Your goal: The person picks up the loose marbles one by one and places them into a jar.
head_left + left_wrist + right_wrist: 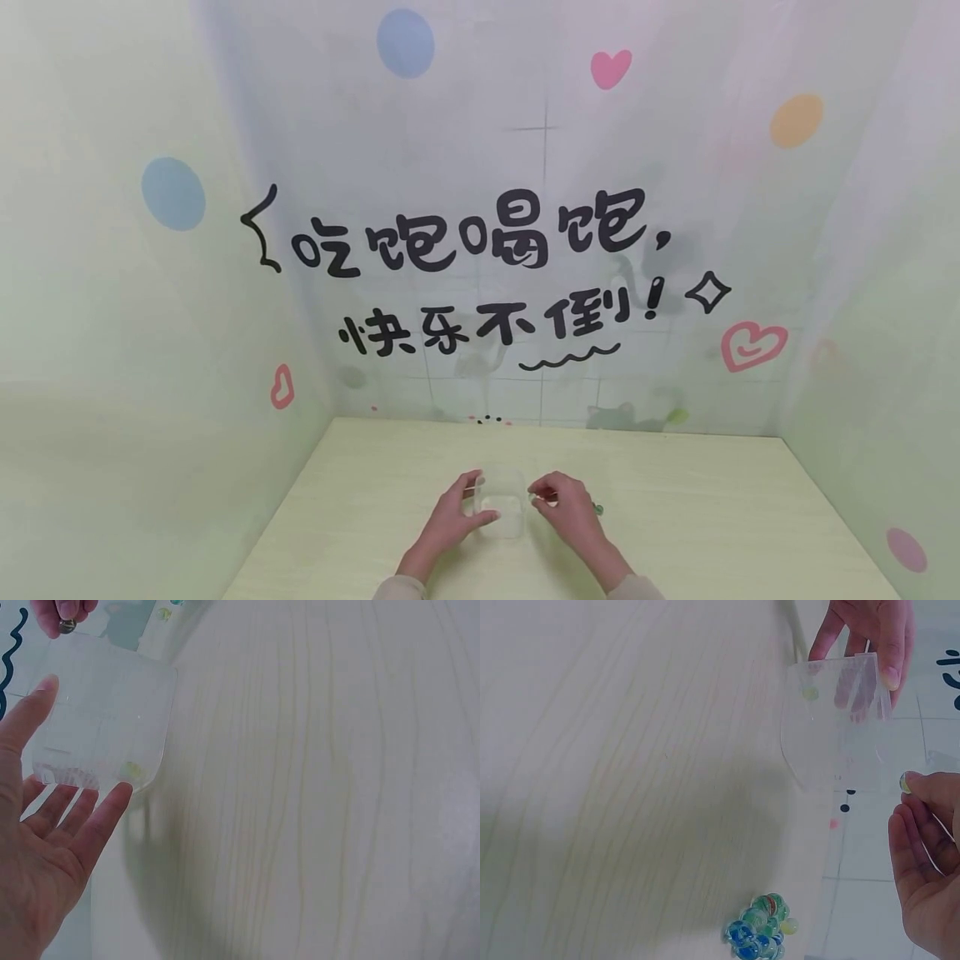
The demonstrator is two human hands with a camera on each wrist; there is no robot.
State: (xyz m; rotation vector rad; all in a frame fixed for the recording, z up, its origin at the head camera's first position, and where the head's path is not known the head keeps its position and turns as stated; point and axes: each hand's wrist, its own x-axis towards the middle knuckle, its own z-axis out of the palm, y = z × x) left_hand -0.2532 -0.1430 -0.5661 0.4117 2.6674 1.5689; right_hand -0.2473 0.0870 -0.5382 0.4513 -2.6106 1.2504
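A clear plastic box (512, 527) stands on the table in front of me, its top open. My left hand (448, 518) holds it from the left, thumb at the near side and fingers around the far side. Through the wall, a yellow-green marble (810, 693) shows at the bottom of the box. My right hand (572, 510) is just right of the box, apart from it. Between thumb and fingertip it pinches a glass marble (905, 782), also visible in the left wrist view. A cluster of blue and green marbles (756, 928) lies to the right, mostly hidden by the right hand in the head view.
The pale wood-grain table (697, 517) extends around both hands. Behind it rises a backdrop (465, 150) with large dark lettering, dots and hearts. Similar panels (135, 333) enclose the table at left and right.
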